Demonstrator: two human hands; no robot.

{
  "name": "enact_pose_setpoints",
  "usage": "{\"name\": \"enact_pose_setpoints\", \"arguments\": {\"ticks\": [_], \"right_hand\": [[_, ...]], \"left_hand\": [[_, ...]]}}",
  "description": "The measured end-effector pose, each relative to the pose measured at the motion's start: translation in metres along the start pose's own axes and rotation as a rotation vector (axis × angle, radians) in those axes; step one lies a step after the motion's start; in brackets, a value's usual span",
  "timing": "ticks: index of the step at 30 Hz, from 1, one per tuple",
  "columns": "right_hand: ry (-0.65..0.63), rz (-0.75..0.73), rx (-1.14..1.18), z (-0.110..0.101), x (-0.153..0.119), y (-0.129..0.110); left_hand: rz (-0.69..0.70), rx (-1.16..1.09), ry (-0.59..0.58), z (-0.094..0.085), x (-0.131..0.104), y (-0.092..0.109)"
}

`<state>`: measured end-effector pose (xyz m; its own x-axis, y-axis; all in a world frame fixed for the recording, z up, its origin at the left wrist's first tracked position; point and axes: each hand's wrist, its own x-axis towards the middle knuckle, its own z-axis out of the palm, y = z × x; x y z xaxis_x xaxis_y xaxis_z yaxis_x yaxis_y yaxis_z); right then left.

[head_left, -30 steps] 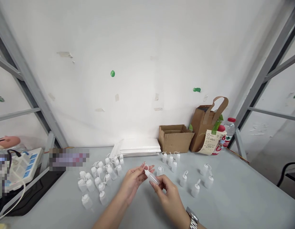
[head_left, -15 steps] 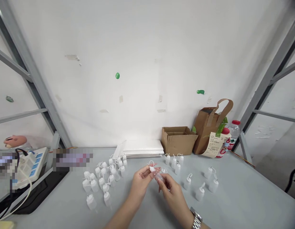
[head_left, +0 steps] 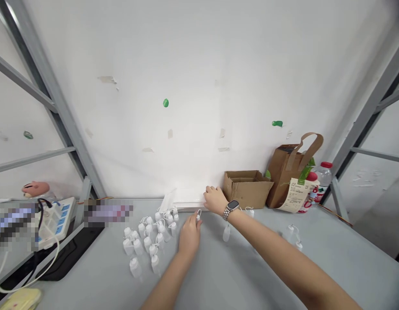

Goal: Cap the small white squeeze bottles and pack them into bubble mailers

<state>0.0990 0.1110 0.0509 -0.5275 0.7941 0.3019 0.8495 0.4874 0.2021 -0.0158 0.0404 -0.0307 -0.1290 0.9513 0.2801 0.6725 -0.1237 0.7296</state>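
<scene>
My left hand (head_left: 189,234) is closed around a small white squeeze bottle (head_left: 198,215). Only the bottle's looped cap strap and top show above the fingers. My right hand (head_left: 215,199), with a watch on its wrist, reaches across to the right end of a stack of flat white sheets or boxes (head_left: 173,204). Its fingers are curled in, and anything between them is hidden. Left of my left hand stands a group of small white bottles (head_left: 137,246) with capped tops. One more bottle (head_left: 227,233) stands below my right wrist; the forearm partly covers others.
A cardboard box (head_left: 249,194) and a brown paper bag (head_left: 279,176) stand by the wall. Beside them is a red-capped clear bottle (head_left: 323,176). On the right are small bottles (head_left: 289,233). A power strip (head_left: 62,219) with cables lies at far left.
My hands have parted. The right one has moved forward to the white stack, while the left keeps the small bottle and has shifted slightly. The view has turned a little left.
</scene>
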Motion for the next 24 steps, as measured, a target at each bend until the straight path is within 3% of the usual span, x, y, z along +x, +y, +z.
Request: {"name": "enact_pose_setpoints", "arguments": {"ticks": [5,10,14,16,18,20,24], "right_hand": [[0.086,-0.078,-0.035,0.014,0.008,-0.005],[0.237,-0.035,-0.039,-0.009,0.003,0.005],[0.444,0.134,0.032,-0.044,-0.028,0.009],[0.678,0.243,0.278,-0.062,-0.055,0.005],[0.794,0.328,0.576,-0.077,-0.086,-0.001],[0.731,0.431,0.831,-0.084,-0.117,-0.008],[0.348,0.684,1.271,-0.078,-0.172,-0.022]], "left_hand": [[0.026,0.013,0.008,0.004,0.005,-0.007],[0.046,-0.024,0.024,0.01,0.011,-0.014],[0.052,-0.065,0.016,0.012,0.013,-0.016],[0.048,-0.078,0.014,0.011,0.013,-0.015],[0.036,-0.085,0.009,0.009,0.012,-0.012],[0.018,-0.089,-0.001,0.007,0.011,-0.01],[-0.011,-0.107,-0.015,-0.002,0.005,-0.001]]}}
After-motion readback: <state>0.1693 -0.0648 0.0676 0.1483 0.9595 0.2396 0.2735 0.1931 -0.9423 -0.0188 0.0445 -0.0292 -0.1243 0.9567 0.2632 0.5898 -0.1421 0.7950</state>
